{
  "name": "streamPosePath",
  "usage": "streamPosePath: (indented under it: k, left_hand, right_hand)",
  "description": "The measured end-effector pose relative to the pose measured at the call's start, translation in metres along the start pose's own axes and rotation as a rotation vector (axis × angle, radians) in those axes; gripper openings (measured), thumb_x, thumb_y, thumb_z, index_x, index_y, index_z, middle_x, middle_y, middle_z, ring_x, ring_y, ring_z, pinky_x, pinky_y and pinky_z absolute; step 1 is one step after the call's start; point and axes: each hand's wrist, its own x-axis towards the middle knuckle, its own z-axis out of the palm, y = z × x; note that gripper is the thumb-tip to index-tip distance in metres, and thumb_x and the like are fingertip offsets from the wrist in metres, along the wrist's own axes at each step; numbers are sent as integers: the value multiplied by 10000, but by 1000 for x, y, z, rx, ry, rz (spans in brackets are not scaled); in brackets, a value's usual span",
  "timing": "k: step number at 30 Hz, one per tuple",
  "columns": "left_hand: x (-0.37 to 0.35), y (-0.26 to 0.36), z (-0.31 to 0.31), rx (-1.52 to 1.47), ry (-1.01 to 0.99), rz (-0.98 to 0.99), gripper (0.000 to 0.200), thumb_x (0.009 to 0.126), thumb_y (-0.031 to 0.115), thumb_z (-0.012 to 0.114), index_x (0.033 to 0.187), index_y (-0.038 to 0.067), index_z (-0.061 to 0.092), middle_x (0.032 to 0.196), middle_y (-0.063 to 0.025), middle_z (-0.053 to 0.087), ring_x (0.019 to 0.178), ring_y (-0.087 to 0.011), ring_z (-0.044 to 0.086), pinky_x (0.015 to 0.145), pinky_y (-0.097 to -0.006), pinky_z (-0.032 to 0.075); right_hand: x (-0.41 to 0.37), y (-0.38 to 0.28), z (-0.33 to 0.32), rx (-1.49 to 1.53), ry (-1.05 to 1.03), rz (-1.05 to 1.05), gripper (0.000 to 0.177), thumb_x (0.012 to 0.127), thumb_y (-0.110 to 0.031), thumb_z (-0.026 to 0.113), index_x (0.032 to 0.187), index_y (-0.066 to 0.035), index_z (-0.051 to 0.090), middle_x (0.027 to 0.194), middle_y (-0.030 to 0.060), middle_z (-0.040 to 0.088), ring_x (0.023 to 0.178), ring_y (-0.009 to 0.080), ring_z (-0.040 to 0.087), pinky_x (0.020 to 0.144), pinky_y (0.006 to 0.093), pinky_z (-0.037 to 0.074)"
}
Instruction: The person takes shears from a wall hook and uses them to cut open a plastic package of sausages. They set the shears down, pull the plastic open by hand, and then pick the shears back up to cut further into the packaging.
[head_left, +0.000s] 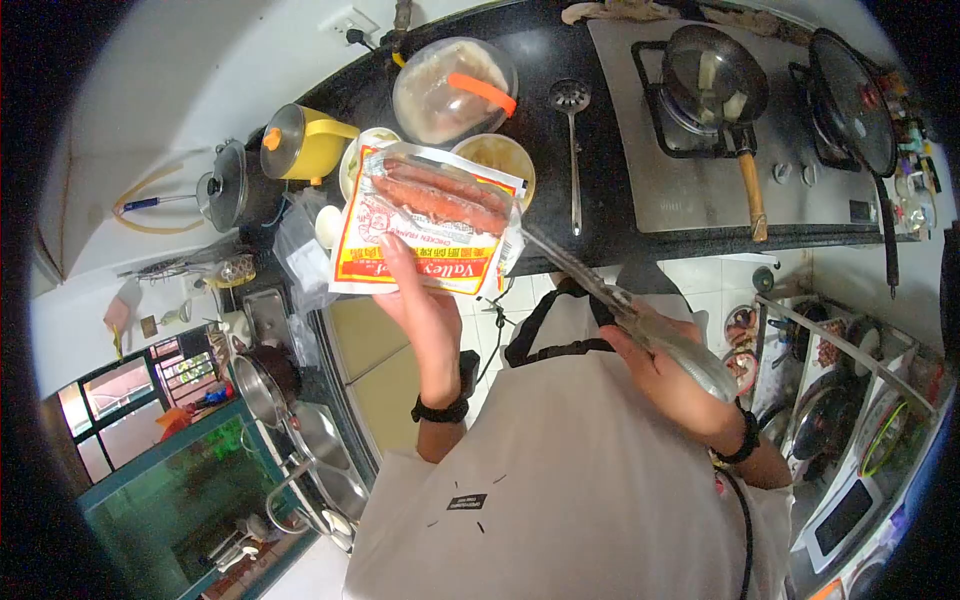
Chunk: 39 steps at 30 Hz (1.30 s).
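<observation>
My left hand (420, 300) holds a plastic packet of sausages (425, 220), yellow and red with white print, flat above the counter's front edge. The sausages show through its clear upper part. My right hand (665, 370) grips the silver handle of a long knife (620, 300). The blade points left, and its tip touches the packet's right edge. Both wrists wear black bands.
On the black counter (560, 60) lie a lidded clear bowl (455, 90), a yellow pot (305, 140), a bowl (500, 155) and a slotted spoon (572, 140). A pan with food (715, 75) and a dark wok (850, 95) sit on the stove. Pots fill the left counter.
</observation>
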Motion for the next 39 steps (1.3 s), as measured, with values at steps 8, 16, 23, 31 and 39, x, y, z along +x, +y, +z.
streamPosePath:
  k: [8, 16, 23, 31, 39]
  left_hand:
    - [1, -28, 18, -54, -120, -78, 344, 962, 191, 527, 1235, -4, 449, 1168, -85, 542, 1036, -112, 525, 893, -296, 432]
    - [7, -39, 48, -59, -166, -72, 342, 959, 176, 533, 1232, -13, 454, 1139, -81, 562, 1007, -113, 546, 879, -283, 445]
    - [12, -52, 53, -51, -112, -107, 331, 956, 185, 540, 1211, -17, 476, 1133, -79, 566, 1000, -104, 543, 861, -277, 445]
    - [7, -45, 58, -10, -128, -81, 303, 948, 199, 556, 1161, -12, 517, 1069, -74, 592, 925, -91, 556, 804, -259, 452]
    - [7, -49, 43, 91, -125, -154, 305, 944, 205, 556, 1150, -17, 523, 1050, -69, 601, 897, -92, 560, 786, -254, 452]
  right_hand:
    - [38, 37, 14, -387, 163, -406, 218, 876, -170, 626, 1063, -61, 596, 841, 166, 637, 713, 330, 637, 585, 397, 499]
    - [57, 57, 34, 63, 440, -301, 184, 882, -128, 585, 1056, -72, 604, 906, 136, 626, 746, 285, 641, 557, 379, 504]
    - [72, 52, 17, -92, 199, -72, 280, 842, -89, 582, 1121, -106, 601, 1017, 128, 618, 819, 260, 646, 569, 370, 523]
    - [70, 53, 8, -169, 174, -193, 335, 836, -119, 590, 1170, -126, 584, 1081, 140, 603, 759, 279, 629, 554, 357, 505]
    - [67, 78, 12, -501, 190, -484, 348, 828, -101, 585, 1175, -127, 596, 1106, 157, 593, 699, 275, 617, 565, 365, 500]
